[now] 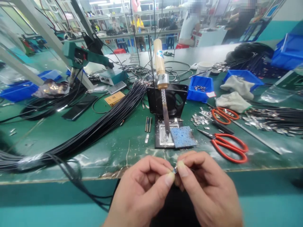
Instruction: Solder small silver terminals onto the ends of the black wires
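Just in front of the bench edge, my left hand (144,189) pinches a small shiny metal connector (175,170) between thumb and forefinger. My right hand (210,189) meets it from the other side, its thumb and fingers also pinched at the connector. Most of the part is covered by my fingertips. Beyond them a soldering iron (160,63) with a pale handle points down over a metal plate (163,142), and a blue sponge (183,137) lies at the plate's right. A bundle of black cables (101,126) runs along the left, its wired ends near a black fan (153,99).
Orange-handled scissors (232,146) and a second orange-handled pair (221,116) lie to the right, near loose metal connectors (200,119). Behind are a blue bin (200,91) and white gloves (234,99). At left sit a phone (79,107) and a green hot-glue-gun-like tool (82,56).
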Demonstrator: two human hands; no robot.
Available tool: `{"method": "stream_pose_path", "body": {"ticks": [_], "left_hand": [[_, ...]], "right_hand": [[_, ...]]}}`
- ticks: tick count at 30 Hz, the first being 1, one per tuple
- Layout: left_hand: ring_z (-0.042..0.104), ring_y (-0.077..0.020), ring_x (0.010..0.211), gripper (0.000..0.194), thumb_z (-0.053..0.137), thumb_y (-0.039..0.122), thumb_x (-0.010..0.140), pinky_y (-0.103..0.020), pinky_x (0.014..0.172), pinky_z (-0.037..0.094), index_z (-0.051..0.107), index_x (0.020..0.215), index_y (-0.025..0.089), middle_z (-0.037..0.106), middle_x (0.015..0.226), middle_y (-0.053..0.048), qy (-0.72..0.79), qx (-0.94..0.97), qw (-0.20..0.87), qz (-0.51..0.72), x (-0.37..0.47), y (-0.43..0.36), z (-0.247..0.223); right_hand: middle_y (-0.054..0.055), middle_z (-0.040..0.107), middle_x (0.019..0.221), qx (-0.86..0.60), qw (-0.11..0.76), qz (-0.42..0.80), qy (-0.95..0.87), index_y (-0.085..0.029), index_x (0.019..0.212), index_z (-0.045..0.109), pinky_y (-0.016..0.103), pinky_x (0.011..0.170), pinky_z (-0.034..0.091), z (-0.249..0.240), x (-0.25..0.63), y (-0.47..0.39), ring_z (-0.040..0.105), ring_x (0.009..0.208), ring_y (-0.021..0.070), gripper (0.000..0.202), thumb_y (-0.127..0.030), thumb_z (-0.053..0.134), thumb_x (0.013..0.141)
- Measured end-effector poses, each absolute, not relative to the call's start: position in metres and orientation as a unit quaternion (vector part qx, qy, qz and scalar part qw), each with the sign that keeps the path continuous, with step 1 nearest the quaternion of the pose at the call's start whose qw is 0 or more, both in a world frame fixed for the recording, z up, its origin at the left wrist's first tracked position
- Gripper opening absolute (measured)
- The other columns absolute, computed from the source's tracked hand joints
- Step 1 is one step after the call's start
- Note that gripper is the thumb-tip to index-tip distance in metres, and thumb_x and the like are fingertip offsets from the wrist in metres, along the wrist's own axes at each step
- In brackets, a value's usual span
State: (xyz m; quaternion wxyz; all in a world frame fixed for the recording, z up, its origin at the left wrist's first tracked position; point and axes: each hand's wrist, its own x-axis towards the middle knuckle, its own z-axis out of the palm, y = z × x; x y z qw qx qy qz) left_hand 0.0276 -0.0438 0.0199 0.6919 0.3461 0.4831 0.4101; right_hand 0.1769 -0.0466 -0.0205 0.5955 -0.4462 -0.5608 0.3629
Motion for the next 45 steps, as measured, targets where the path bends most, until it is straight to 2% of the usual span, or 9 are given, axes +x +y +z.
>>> {"method": "stream_pose_path", "body": {"ticks": [6,12,16,19,22,29,40,42,45], "left_hand": [[0.034,-0.0009,0.043,0.021,0.079,0.029,0.088,-0.018,0.04,0.022,0.065,0.08,0.016,0.068,0.083,-0.002,0.469,0.323,0.715,0.406,0.023,-0.061,0.017],[0.037,-0.0017,0.044,0.019,0.076,0.029,0.091,-0.017,0.041,0.025,0.065,0.084,0.016,0.067,0.078,0.0,0.458,0.332,0.718,0.405,0.02,-0.068,0.018],[0.045,-0.0036,0.048,0.016,0.075,0.028,0.093,-0.018,0.044,0.035,0.066,0.084,0.016,0.067,0.085,-0.001,0.441,0.367,0.712,0.405,0.014,-0.071,0.017],[0.052,-0.0054,0.053,0.017,0.072,0.029,0.095,-0.021,0.053,0.044,0.068,0.085,0.016,0.068,0.089,-0.002,0.424,0.407,0.703,0.402,0.007,-0.073,0.013],[0.056,-0.0075,0.058,0.018,0.069,0.031,0.098,-0.023,0.06,0.048,0.07,0.087,0.017,0.066,0.083,0.0,0.406,0.428,0.697,0.408,0.003,-0.076,0.007],[0.055,-0.0084,0.056,0.02,0.068,0.035,0.098,-0.021,0.058,0.047,0.069,0.087,0.018,0.061,0.067,0.003,0.408,0.436,0.693,0.404,0.004,-0.074,0.005],[0.055,-0.0079,0.053,0.023,0.067,0.038,0.098,-0.02,0.057,0.048,0.065,0.088,0.017,0.06,0.063,0.004,0.424,0.452,0.693,0.367,0.006,-0.073,0.01],[0.051,-0.0076,0.05,0.026,0.067,0.041,0.098,-0.019,0.052,0.045,0.064,0.087,0.018,0.056,0.059,0.005,0.433,0.453,0.699,0.344,0.006,-0.071,0.011],[0.042,-0.0059,0.045,0.029,0.067,0.045,0.096,-0.016,0.043,0.035,0.062,0.086,0.019,0.049,0.058,0.008,0.449,0.452,0.704,0.315,0.007,-0.068,0.013]], "right_hand": [[-0.004,0.064,0.061,-0.454,0.58,0.457,-0.498,-0.02,0.083,0.064,0.013,0.047,0.053,-0.014,0.171,-0.06,0.061,0.048,0.0073,0.012,-0.023,0.067,0.094],[-0.004,0.065,0.059,-0.458,0.57,0.466,-0.497,-0.019,0.082,0.065,0.012,0.046,0.052,-0.01,0.168,-0.068,0.062,0.048,0.0073,0.014,-0.025,0.068,0.094],[-0.003,0.067,0.069,-0.448,0.577,0.421,-0.538,-0.02,0.086,0.065,0.014,0.049,0.054,-0.012,0.169,-0.073,0.062,0.053,0.0075,0.01,-0.018,0.066,0.095],[-0.001,0.067,0.081,-0.43,0.586,0.376,-0.575,-0.021,0.091,0.064,0.017,0.052,0.055,-0.016,0.171,-0.076,0.065,0.062,0.0091,0.009,-0.014,0.063,0.095],[-0.001,0.064,0.084,-0.418,0.585,0.374,-0.586,-0.023,0.095,0.063,0.02,0.057,0.054,-0.02,0.172,-0.08,0.066,0.071,0.0112,0.012,-0.011,0.06,0.097],[0.0,0.063,0.087,-0.402,0.586,0.38,-0.592,-0.024,0.1,0.062,0.023,0.062,0.054,-0.023,0.173,-0.084,0.066,0.075,0.0125,0.015,-0.009,0.058,0.098],[-0.001,0.063,0.085,-0.414,0.565,0.401,-0.59,-0.024,0.096,0.062,0.021,0.059,0.053,-0.023,0.176,-0.086,0.064,0.068,0.0109,0.013,-0.012,0.059,0.098],[-0.001,0.064,0.084,-0.423,0.56,0.402,-0.588,-0.024,0.095,0.063,0.021,0.058,0.053,-0.023,0.177,-0.088,0.064,0.067,0.0115,0.012,-0.013,0.061,0.097],[0.0,0.064,0.084,-0.424,0.558,0.415,-0.58,-0.024,0.095,0.063,0.022,0.056,0.054,-0.025,0.177,-0.09,0.064,0.066,0.012,0.01,-0.015,0.061,0.097]]}}
